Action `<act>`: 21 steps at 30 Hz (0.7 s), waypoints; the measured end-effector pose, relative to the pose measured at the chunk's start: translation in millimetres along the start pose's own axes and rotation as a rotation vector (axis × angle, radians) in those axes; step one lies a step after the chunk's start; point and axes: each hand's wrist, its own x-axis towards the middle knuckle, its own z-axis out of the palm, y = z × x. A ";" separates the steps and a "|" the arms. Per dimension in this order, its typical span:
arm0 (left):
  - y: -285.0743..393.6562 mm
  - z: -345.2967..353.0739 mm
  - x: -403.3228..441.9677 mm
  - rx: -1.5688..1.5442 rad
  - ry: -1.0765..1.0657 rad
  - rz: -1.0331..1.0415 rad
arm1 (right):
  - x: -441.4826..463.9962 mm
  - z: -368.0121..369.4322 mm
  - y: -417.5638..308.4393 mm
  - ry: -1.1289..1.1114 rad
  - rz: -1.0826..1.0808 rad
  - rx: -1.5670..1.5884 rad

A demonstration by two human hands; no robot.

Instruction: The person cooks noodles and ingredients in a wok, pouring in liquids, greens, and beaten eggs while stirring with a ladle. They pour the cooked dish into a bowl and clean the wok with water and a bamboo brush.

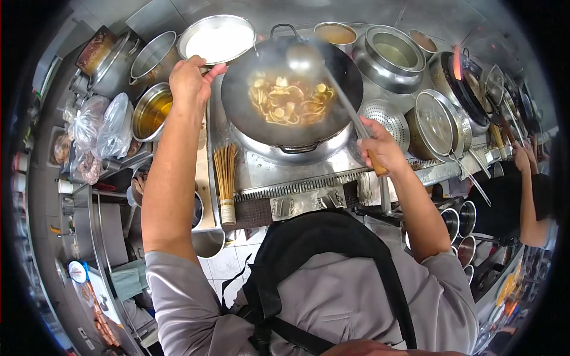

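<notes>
From the right grip point(382, 148), the ladle point(303, 57) reaches over the wok point(237, 95).

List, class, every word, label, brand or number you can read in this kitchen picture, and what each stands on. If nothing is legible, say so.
No text can be read with certainty.
Pale band round the bundle of thin sticks: any print is too small to read.
Round white dial at the left: any markings are too small and blurred.
</notes>
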 end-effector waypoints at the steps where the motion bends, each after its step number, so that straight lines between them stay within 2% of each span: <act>1: -0.8 0.3 0.9 0.003 -0.003 0.002 | -1.7 4.1 2.8 0.078 -0.042 -0.090; 2: -0.1 0.5 2.6 0.005 -0.006 0.009 | -4.8 5.2 5.4 0.079 -0.047 -0.091; 4: -1.3 1.1 2.3 -0.006 -0.008 0.010 | -17.6 7.3 16.2 0.216 -0.028 -0.367; 5: -1.0 3.1 1.8 -0.016 -0.011 0.014 | -24.4 7.4 24.9 0.170 0.010 -0.238; 6: -1.4 4.4 1.0 -0.017 -0.010 0.012 | -35.6 10.1 31.8 0.170 0.012 -0.239; 8: -2.2 5.7 0.3 -0.025 -0.013 0.020 | -50.8 14.2 41.5 -0.002 0.155 0.216; 9: -2.4 6.4 -0.4 -0.023 -0.012 0.018 | -47.8 14.5 41.3 -0.001 0.158 0.218; 12: -3.5 11.4 2.5 -0.029 -0.017 0.028 | -18.9 15.9 33.0 -0.153 0.281 0.510; 14: -3.8 12.9 3.5 -0.009 -0.019 0.029 | 6.8 22.8 38.6 -0.108 0.257 0.464; 16: -5.8 13.3 5.4 -0.011 -0.027 0.031 | 26.8 30.0 52.1 0.021 0.038 -0.045; 17: -5.5 13.1 6.7 -0.013 -0.033 0.034 | 11.3 41.0 39.5 0.098 0.004 -0.204; 20: -6.9 14.2 9.7 0.006 -0.033 0.046 | -29.3 39.9 38.9 0.097 0.048 -0.255; 21: -6.1 14.5 10.5 0.005 -0.028 0.047 | -37.2 36.0 42.4 0.034 0.065 -0.079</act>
